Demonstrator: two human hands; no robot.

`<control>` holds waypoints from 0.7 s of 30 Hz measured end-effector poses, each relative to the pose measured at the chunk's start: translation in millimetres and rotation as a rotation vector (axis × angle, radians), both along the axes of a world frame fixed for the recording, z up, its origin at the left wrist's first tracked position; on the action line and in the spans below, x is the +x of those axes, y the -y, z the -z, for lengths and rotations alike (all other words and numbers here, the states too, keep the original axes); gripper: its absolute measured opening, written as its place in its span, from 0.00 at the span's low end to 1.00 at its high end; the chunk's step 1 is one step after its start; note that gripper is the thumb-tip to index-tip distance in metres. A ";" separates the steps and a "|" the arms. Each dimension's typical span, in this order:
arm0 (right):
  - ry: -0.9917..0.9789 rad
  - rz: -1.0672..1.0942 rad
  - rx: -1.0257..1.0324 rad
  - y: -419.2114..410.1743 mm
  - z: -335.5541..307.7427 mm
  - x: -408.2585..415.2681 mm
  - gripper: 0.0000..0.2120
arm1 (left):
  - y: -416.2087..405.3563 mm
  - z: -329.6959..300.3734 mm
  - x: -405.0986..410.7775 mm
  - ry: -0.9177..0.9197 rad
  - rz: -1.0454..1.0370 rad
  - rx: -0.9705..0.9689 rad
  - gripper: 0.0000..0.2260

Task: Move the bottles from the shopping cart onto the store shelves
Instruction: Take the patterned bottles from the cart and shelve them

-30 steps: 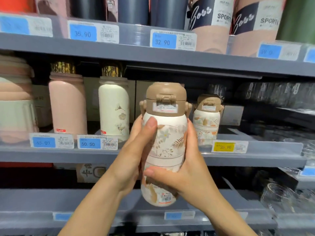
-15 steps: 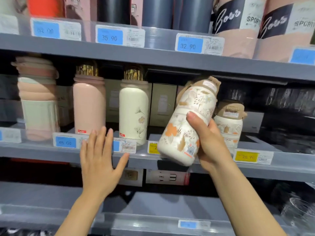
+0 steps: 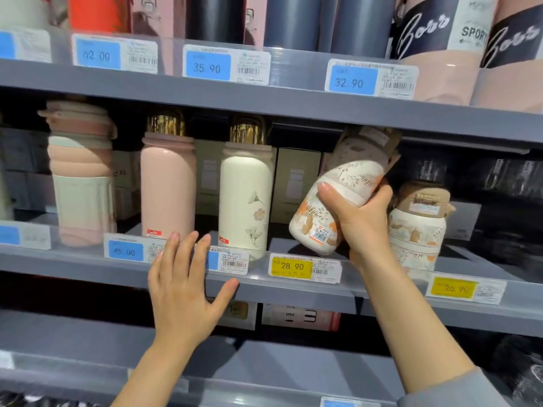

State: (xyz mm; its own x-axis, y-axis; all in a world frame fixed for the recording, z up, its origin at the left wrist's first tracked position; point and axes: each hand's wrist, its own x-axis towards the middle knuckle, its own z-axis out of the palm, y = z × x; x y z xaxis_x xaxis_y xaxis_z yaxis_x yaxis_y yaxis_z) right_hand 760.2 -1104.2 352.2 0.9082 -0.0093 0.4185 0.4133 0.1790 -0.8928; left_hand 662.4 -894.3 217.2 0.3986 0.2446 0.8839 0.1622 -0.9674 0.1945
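My right hand [image 3: 363,221] grips a white floral bottle [image 3: 332,201] with a tan lid, tilted with its top leaning back to the right, just above the front edge of the middle shelf [image 3: 279,289]. A matching floral bottle [image 3: 417,227] stands upright on that shelf right behind my hand. My left hand [image 3: 185,289] is spread flat, fingers straight, in front of the shelf's price strip and holds nothing. The shopping cart is out of view.
On the middle shelf stand a cream flowered bottle with a gold cap [image 3: 245,198], a pink bottle [image 3: 167,186] and a pink and cream ribbed bottle [image 3: 80,174]. Boxes sit behind them. The upper shelf [image 3: 264,98] hangs low over the bottles' tops.
My left hand let go of the floral bottle and moved left to the shelf edge. My right hand carried the bottle up, tilted it, and has it over the middle shelf.
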 end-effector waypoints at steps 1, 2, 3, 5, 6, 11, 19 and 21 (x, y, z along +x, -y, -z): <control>0.015 0.040 -0.071 -0.6 3.4 2.8 0.50 | 0.2 -0.4 0.3 -0.002 -0.007 0.002 0.32; 0.032 0.073 -0.149 -1.1 6.8 4.4 0.52 | 0.2 -0.6 0.3 -0.009 -0.011 0.001 0.33; 0.049 0.098 -0.227 -1.3 10.3 5.4 0.54 | 0.3 -0.7 0.6 -0.014 -0.015 -0.001 0.34; 0.093 0.124 -0.350 -1.2 14.8 6.1 0.56 | 0.2 -0.5 1.0 -0.023 -0.021 -0.005 0.35; 0.119 0.126 -0.399 -1.3 15.4 5.4 0.57 | 0.3 -0.7 1.0 -0.028 -0.024 -0.005 0.35; 0.206 0.107 -0.614 0.4 13.1 4.3 0.57 | 0.6 -0.7 0.3 -0.031 -0.023 0.004 0.36; 0.101 0.169 -0.716 12.0 7.4 8.3 0.49 | 0.5 -0.4 1.8 -0.020 -0.029 0.003 0.36; 0.077 0.172 -0.719 11.4 7.4 9.2 0.45 | 0.9 -0.1 2.5 -0.016 -0.032 -0.002 0.36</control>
